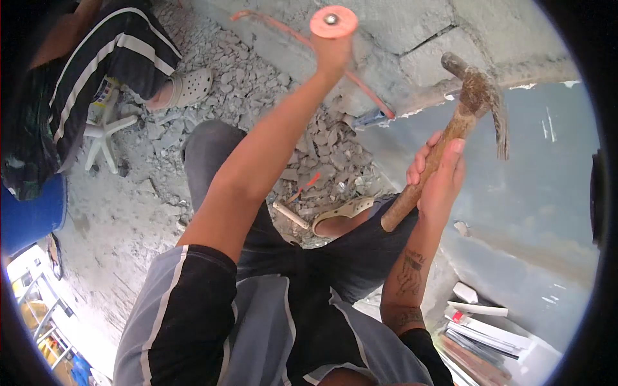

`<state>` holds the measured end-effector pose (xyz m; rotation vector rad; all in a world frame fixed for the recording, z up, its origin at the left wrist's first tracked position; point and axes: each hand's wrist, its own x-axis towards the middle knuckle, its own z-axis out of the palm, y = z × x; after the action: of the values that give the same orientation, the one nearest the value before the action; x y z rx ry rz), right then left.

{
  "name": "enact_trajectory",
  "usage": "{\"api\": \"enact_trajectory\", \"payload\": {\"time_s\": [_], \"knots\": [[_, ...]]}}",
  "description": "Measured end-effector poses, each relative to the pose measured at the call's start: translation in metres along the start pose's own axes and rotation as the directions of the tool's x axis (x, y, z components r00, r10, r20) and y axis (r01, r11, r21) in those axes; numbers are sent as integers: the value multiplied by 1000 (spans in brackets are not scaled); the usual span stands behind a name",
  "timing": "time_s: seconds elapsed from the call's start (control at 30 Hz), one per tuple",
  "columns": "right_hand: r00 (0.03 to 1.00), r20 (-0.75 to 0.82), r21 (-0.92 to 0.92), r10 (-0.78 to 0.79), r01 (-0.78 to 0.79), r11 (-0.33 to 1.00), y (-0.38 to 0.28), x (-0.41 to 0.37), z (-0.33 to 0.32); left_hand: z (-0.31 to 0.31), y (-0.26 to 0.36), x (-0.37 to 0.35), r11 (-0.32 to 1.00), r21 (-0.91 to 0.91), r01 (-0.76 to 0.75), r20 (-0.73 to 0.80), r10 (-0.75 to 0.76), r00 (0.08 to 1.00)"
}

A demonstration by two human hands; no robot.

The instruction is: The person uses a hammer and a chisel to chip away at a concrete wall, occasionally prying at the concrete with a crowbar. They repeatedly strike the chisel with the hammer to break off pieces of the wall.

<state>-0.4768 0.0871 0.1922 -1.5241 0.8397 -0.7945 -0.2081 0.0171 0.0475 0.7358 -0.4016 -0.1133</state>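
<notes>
Rust-coated hammer (475, 96), wooden-handled, is held up beside the grey wall (547, 193); right hand (443, 180) grip clamped on its handle. Left hand (331, 56) grip clamped round an orange-capped tool (333, 21), above the floor rubble (257, 71).

One claw hammer (473, 109), one chisel (333, 22) with an orange guard, two hands, left hand (332, 55) and right hand (443, 177), one orange hose (364, 87), one white clog (193, 87), one tan sandal (344, 210), one blue barrel (32, 215)
</notes>
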Motion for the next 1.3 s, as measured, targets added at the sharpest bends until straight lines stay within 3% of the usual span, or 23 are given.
{"api": "enact_trajectory", "payload": {"time_s": [0.07, 0.13, 0.2, 0.23, 0.3, 0.33, 0.4, 0.43, 0.53, 0.6, 0.67, 0.7, 0.73, 0.77, 0.8, 0.93, 1.0, 1.03, 1.07, 1.13, 1.23, 1.27, 1.3], "knots": [[997, -7, 25, -81, 81, 996, -1, -2, 11, 22, 32, -24, 963, 241, -121, 105, 99, 990], [988, -7, 50, -153, 153, 987, 5, -7, 17, 33, 36, -49, 926, 273, -262, 204, 210, 956], [970, -29, 83, -242, 244, 966, 25, -16, 17, 44, 40, -71, 923, 291, -250, 358, 137, 924], [959, -149, 66, -240, 252, 965, 39, -20, 20, 50, 38, -76, 922, 294, -252, 349, 142, 926], [968, -139, 91, -209, 223, 971, 64, -31, 18, 55, 31, -84, 831, 254, -496, 585, 276, 762], [974, -139, 115, -180, 196, 974, 73, -35, 17, 53, 28, -84, 830, 257, -495, 587, 272, 762], [981, -168, 154, -94, 121, 981, 85, -40, 16, 49, 23, -87, 801, 256, -541, 704, 229, 672], [982, -188, 196, -11, 48, 979, 91, -41, 17, 49, 20, -88, 797, 261, -544, 706, 226, 671], [980, -196, 145, 23, 5, 989, 106, -47, 17, 51, 18, -106, 792, 238, -563, 641, 307, 703], [976, -216, 206, 1, 44, 978, 119, -46, 19, 43, 19, -122, 777, 330, -536, 521, 324, 790], [970, -241, 264, -10, 75, 962, 131, -46, 19, 25, 5, -134, 748, 318, -582, 590, 324, 739], [973, -228, 133, -22, 53, 990, 136, -46, 18, 18, -2, -141, 720, 303, -625, 654, 320, 686], [976, -215, -6, -25, 24, 1000, 138, -48, 17, 17, 2, -146, 728, 302, -615, 652, 313, 690], [959, -276, -50, 59, -76, 996, 140, -49, 19, 17, 7, -149, 748, 291, -597, 655, 299, 694], [960, -275, -50, 50, -66, 997, 137, -51, 19, 20, 10, -145, 759, 276, -589, 659, 297, 691], [977, -210, 73, -35, 51, 996, 120, -71, 8, 29, 7, -128, 799, 300, -521, 587, 276, 761], [921, -163, 208, -353, 382, 900, 108, -73, 3, 32, 19, -120, 877, 261, -404, 538, 215, 815], [864, -70, 286, -498, 496, 820, 112, -66, -3, 33, 14, -120, 858, 250, -448, 517, 272, 811], [865, -67, 289, -498, 494, 820, 126, -58, -4, 34, 10, -120, 857, 253, -450, 516, 274, 812], [945, -221, 25, -242, 254, 967, 142, -46, -1, 33, 6, -121, 789, 262, -556, 568, 340, 750], [943, -315, -176, 109, -170, 970, 95, -47, 16, 35, 10, -121, 730, 309, -609, 627, 325, 707], [944, -311, -175, 110, -171, 970, 94, -54, 10, 35, 9, -121, 728, 312, -610, 627, 325, 708], [970, -244, 67, 11, 6, 998, 94, -65, -4, 35, 7, -121, 755, 295, -585, 581, 345, 738]]}}
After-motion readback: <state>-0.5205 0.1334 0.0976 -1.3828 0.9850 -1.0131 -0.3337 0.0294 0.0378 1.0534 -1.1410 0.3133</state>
